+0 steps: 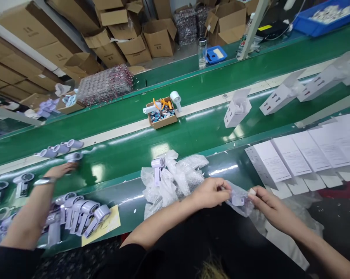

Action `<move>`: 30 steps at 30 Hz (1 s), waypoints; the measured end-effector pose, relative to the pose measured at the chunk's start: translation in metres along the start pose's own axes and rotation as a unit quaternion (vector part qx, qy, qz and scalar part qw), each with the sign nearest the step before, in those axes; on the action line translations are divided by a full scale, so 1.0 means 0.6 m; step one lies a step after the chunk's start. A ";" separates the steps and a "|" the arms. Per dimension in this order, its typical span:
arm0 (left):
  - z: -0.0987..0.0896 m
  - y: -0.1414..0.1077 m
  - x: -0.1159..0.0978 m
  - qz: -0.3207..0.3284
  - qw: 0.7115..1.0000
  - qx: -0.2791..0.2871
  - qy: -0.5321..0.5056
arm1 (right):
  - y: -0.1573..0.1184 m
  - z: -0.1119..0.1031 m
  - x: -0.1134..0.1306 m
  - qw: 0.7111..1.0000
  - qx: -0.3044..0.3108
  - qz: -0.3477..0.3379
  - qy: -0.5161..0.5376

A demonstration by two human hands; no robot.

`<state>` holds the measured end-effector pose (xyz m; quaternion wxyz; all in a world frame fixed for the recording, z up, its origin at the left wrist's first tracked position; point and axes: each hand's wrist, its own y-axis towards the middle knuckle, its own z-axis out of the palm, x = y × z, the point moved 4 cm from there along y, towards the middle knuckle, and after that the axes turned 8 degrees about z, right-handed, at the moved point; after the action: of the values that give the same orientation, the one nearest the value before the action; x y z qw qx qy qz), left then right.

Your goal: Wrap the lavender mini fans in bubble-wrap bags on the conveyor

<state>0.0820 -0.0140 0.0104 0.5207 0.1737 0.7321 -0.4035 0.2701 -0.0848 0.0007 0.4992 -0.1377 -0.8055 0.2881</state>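
Note:
Just in front of my body, a clear bubble-wrap bag (246, 209) with a lavender handheld fan (238, 200) inside hangs between my hands. My left hand (212, 192) is closed on the bag's left end. At its right edge, my right hand (264, 202) pinches with thumb and finger, where a small white tab (252, 192) shows. I cannot tell whether the tab is part of the bag. To the left of my left hand, another lavender fan (157, 170) lies on a pile of bubble-wrap bags (189, 170).
A co-worker's hand (60, 170) reaches over a fan (73, 156) on the green belt (119, 149). Several lavender fans (83, 213) lie at the left. White boxes (275, 161) stand in a row at the right; open ones (238, 108) stand on the belt. Beyond sits a small carton (163, 122).

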 end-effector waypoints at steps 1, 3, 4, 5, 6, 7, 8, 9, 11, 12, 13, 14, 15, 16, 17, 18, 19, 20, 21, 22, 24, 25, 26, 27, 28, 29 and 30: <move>-0.002 -0.002 -0.009 0.045 0.998 -0.002 0.032 | -0.003 0.002 0.012 1.000 0.013 -0.008 0.021; 0.003 -0.002 -0.011 0.118 0.988 0.010 0.101 | -0.005 0.005 0.029 0.998 0.035 -0.035 0.049; 0.008 0.001 -0.003 0.138 0.982 0.020 0.127 | -0.004 0.004 0.033 0.997 0.050 -0.053 0.035; 0.013 0.004 0.009 0.146 0.978 0.023 0.144 | -0.002 0.000 0.032 0.995 0.062 -0.077 -0.004; 0.015 0.009 0.023 0.145 0.978 0.009 0.152 | 0.001 -0.010 0.025 0.990 0.063 -0.107 -0.066; 0.013 0.013 0.037 0.137 0.979 -0.019 0.151 | 0.006 -0.025 0.014 0.979 0.043 -0.142 -0.141; 0.008 0.015 0.049 0.124 0.981 -0.053 0.141 | 0.013 -0.044 0.000 0.959 0.001 -0.180 -0.218; 0.001 0.017 0.060 0.107 0.984 -0.084 0.119 | 0.022 -0.067 -0.016 0.932 -0.056 -0.218 -0.286; -0.015 0.015 0.075 0.065 0.990 -0.115 0.040 | 0.045 -0.111 -0.048 0.868 -0.161 -0.283 -0.374; -0.023 0.012 0.078 0.046 0.992 -0.120 -0.005 | 0.057 -0.125 -0.059 0.842 -0.167 -0.318 -0.402; -0.033 0.007 0.079 0.031 0.990 -0.125 -0.050 | 0.070 -0.134 -0.064 0.821 -0.152 -0.352 -0.422; -0.044 0.002 0.078 0.024 0.987 -0.133 -0.090 | 0.081 -0.139 -0.062 0.804 -0.122 -0.383 -0.439; -0.056 -0.004 0.076 0.025 0.981 -0.146 -0.127 | 0.089 -0.141 -0.052 0.788 -0.093 -0.407 -0.453; -0.070 -0.012 0.073 0.032 0.973 -0.165 -0.161 | 0.095 -0.140 -0.035 0.771 -0.070 -0.424 -0.469; -0.085 -0.020 0.071 0.039 0.962 -0.184 -0.199 | 0.098 -0.137 -0.013 0.756 -0.061 -0.436 -0.485; -0.100 -0.030 0.070 0.043 0.948 -0.206 -0.238 | 0.099 -0.133 0.014 0.745 -0.068 -0.441 -0.496; -0.116 -0.040 0.070 0.046 0.932 -0.228 -0.279 | 0.099 -0.128 0.042 0.741 -0.088 -0.440 -0.500; -0.132 -0.051 0.069 0.051 0.913 -0.252 -0.316 | 0.100 -0.123 0.068 0.747 -0.117 -0.429 -0.494; -0.148 -0.062 0.067 0.060 0.894 -0.277 -0.347 | 0.103 -0.117 0.091 0.763 -0.152 -0.410 -0.476; -0.163 -0.072 0.064 0.076 0.875 -0.302 -0.371 | 0.107 -0.111 0.108 0.785 -0.185 -0.385 -0.449; -0.182 -0.087 0.050 0.120 0.845 -0.337 -0.398 | 0.126 -0.093 0.121 0.834 -0.230 -0.327 -0.381; -0.186 -0.090 0.041 0.140 0.835 -0.345 -0.405 | 0.138 -0.081 0.119 0.854 -0.239 -0.306 -0.347; -0.186 -0.089 0.032 0.156 0.830 -0.347 -0.408 | 0.153 -0.067 0.113 0.870 -0.245 -0.291 -0.314; -0.181 -0.084 0.024 0.166 0.828 -0.345 -0.409 | 0.168 -0.054 0.104 0.882 -0.251 -0.284 -0.281; -0.174 -0.077 0.017 0.173 0.829 -0.342 -0.408 | 0.181 -0.041 0.095 0.888 -0.260 -0.283 -0.252; -0.166 -0.067 0.012 0.175 0.833 -0.338 -0.402 | 0.192 -0.029 0.085 0.890 -0.271 -0.290 -0.226; -0.157 -0.057 0.008 0.174 0.841 -0.335 -0.388 | 0.200 -0.019 0.077 0.888 -0.278 -0.304 -0.204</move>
<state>-0.0015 0.0368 0.0323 0.8500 -0.0575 0.5187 -0.0713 0.2507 0.0383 -0.0341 0.3287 0.0430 -0.9390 -0.0917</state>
